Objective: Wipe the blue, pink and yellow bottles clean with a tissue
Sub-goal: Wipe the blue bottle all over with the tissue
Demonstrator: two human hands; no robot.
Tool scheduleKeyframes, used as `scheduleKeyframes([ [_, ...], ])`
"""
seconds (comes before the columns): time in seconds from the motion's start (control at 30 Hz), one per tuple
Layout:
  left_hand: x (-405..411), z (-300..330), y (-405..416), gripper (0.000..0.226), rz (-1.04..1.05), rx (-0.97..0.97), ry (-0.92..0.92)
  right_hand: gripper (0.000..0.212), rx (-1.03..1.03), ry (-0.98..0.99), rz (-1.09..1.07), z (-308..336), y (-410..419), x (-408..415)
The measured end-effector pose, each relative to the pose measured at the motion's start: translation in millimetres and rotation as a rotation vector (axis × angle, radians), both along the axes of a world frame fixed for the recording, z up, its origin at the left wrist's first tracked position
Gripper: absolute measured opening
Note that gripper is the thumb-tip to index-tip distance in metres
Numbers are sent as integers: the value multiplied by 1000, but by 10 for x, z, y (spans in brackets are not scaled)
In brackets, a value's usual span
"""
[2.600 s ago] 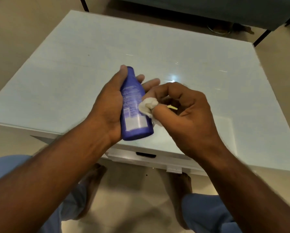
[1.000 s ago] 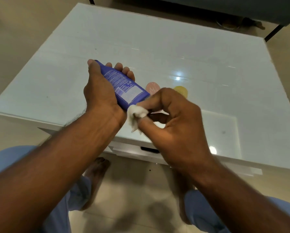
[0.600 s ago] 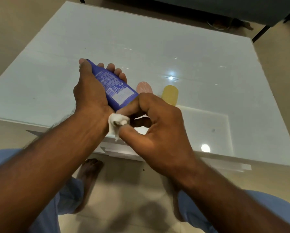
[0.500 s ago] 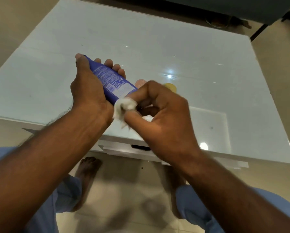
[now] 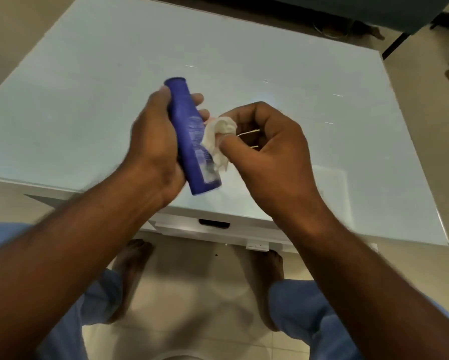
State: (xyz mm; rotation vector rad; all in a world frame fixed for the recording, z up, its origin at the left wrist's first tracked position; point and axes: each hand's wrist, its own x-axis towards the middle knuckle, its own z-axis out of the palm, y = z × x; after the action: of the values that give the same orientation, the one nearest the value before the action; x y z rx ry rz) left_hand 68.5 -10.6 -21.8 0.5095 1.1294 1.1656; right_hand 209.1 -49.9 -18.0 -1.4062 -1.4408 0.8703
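Note:
My left hand (image 5: 154, 144) grips a blue bottle (image 5: 189, 136) above the near edge of the table, cap end pointing away from me and its printed label facing right. My right hand (image 5: 267, 152) pinches a crumpled white tissue (image 5: 218, 141) and presses it against the bottle's right side, over the label. Behind my right hand only a thin yellow sliver (image 5: 249, 132) of the yellow bottle shows. A trace of pink (image 5: 211, 119) peeks out just above the tissue; the pink bottle is otherwise hidden.
The white glossy table (image 5: 88, 100) spreads out ahead, its near edge just under my hands with a drawer handle slot (image 5: 214, 223) below. My knees and bare feet are on the tiled floor beneath. A dark couch and chair legs (image 5: 395, 45) stand beyond the table's far side.
My left hand has turned the blue bottle from a leftward slant to nearly straight ahead. The tissue has shifted from the bottle's base end onto its right side. The pink and yellow bottles are now covered.

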Motion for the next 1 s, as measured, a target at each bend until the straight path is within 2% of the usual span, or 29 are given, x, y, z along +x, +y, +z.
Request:
scheduleKeyframes([
  [0.13,82,-5,-79,43,-213,8,17,7,105,-23,-55,-13,22,22],
  [0.27,43,59,-64,48,-178,14,-95,8,188,-74,12,0,29,33],
  [0.37,-35,87,-7,47,-102,26,-110,8,141,-104,172,-14,-19,11],
  [0.43,-69,107,20,43,-71,28,-97,9,138,-155,204,-20,-18,20],
  [0.53,-69,126,10,39,-115,34,-74,13,181,-100,89,15,22,69],
  [0.63,-2,76,-41,31,-202,83,73,19,221,-87,4,57,32,95],
  [0.73,62,76,-87,35,-241,72,69,10,285,-172,10,41,25,87],
  [0.83,24,74,-39,41,-167,91,37,8,340,-283,145,12,17,99],
  [0.93,-55,68,51,45,-32,111,18,10,240,-441,316,-33,-4,92],
  [1.0,-72,63,49,45,-17,99,39,10,240,-490,303,-64,-4,79],
])
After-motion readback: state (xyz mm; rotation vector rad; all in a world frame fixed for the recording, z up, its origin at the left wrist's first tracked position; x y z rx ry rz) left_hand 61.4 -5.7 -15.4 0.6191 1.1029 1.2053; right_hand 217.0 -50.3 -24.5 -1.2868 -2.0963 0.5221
